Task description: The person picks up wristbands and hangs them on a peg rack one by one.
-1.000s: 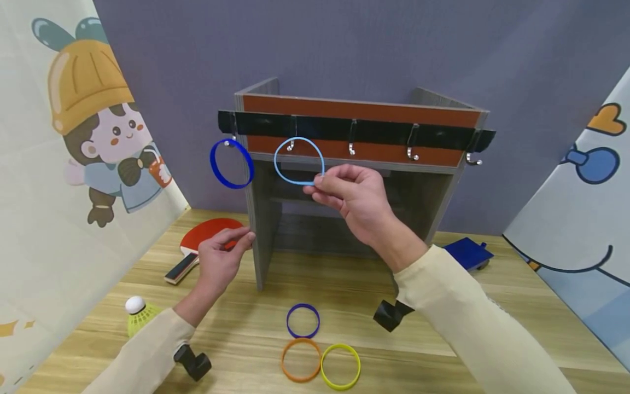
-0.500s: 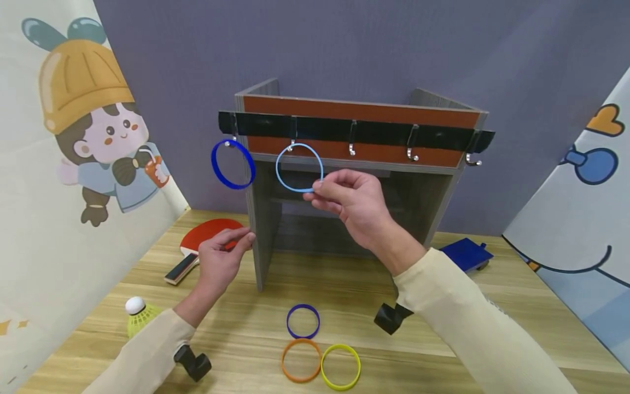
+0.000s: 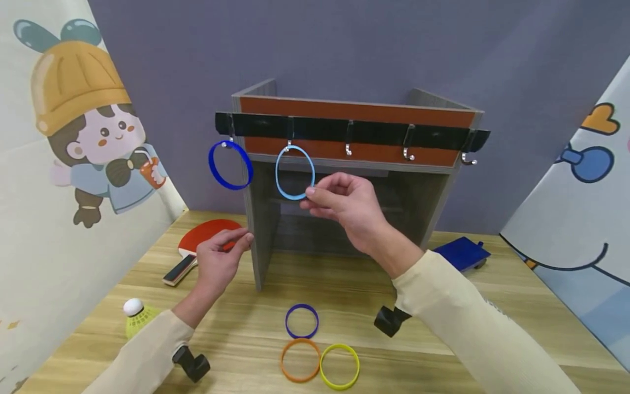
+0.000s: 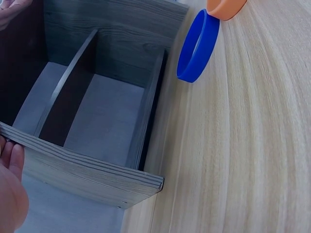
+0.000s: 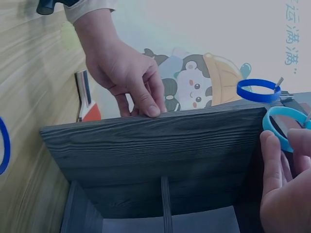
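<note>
In the head view my right hand pinches the lower right of a light blue wristband between thumb and fingers. The band's top is at the second hook of a black hook strip; whether the hook bears it I cannot tell. A blue wristband hangs from the leftmost hook. My left hand holds the front edge of the left side panel of a grey wooden cabinet; the right wrist view shows its thumb on the panel's edge, the other fingers partly behind it.
On the wooden table lie a dark blue wristband, an orange one and a yellow one. Left are a table tennis bat and a shuttlecock. A blue flat object lies right of the cabinet.
My right hand has moved slightly down and left with the light blue wristband, which has turned and looks narrower, its top now at the second hook. The left hand stays on the panel.
</note>
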The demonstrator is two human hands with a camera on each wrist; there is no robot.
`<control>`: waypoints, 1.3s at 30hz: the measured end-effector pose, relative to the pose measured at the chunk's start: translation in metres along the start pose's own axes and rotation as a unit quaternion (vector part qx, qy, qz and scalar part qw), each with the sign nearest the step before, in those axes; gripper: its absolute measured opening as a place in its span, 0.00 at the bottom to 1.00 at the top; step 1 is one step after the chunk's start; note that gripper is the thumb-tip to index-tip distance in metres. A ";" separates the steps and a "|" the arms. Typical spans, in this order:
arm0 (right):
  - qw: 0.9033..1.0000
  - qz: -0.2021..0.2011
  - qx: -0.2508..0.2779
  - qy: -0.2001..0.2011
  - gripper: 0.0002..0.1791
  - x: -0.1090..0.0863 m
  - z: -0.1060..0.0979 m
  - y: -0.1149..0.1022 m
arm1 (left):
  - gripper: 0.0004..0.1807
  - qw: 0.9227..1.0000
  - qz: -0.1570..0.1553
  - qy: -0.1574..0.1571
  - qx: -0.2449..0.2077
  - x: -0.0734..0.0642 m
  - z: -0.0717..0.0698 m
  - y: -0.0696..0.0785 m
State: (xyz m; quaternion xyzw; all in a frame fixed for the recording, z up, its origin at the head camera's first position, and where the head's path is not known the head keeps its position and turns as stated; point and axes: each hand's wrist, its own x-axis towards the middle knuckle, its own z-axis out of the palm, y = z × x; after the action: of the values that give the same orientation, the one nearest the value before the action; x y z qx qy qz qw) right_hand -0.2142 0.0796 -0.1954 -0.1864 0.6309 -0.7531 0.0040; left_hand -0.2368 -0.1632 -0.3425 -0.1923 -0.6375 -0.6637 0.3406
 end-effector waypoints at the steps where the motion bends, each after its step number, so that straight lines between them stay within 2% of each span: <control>1: 1.000 0.003 -0.007 0.002 0.08 -0.002 -0.001 0.000 | 0.08 1.000 -0.001 0.001 0.001 0.000 0.000 0.000; 6: 0.999 0.017 -0.043 0.008 0.11 -0.015 -0.010 0.005 | 0.08 1.000 0.000 0.001 -0.003 -0.001 -0.001 -0.001; 11: 0.997 0.041 -0.066 -0.009 0.09 -0.036 -0.025 0.019 | 0.08 1.000 0.014 0.001 -0.022 -0.001 0.000 -0.001; 18: 0.990 0.096 -0.089 -0.054 0.07 -0.073 -0.053 0.056 | 0.08 0.999 0.013 0.003 -0.043 -0.002 0.000 -0.001; 27: 0.977 0.176 -0.107 -0.059 0.09 -0.111 -0.093 0.101 | 0.08 0.999 0.024 0.004 -0.025 -0.001 0.000 -0.002; 35: 0.964 0.229 -0.096 -0.091 0.04 -0.136 -0.101 0.131 | 0.08 1.000 0.020 0.009 -0.020 -0.001 0.000 -0.002; 39: 0.958 0.251 -0.099 -0.094 0.05 -0.144 -0.100 0.141 | 0.08 1.000 0.023 0.008 -0.017 -0.001 0.001 -0.001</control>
State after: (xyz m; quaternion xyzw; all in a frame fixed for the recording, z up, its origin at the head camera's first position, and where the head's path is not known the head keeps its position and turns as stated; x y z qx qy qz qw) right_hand -0.1412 0.1808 -0.3830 -0.0916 0.7254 -0.6408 0.2340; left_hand -0.2370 -0.1625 -0.3439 -0.2076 -0.6190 -0.6676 0.3577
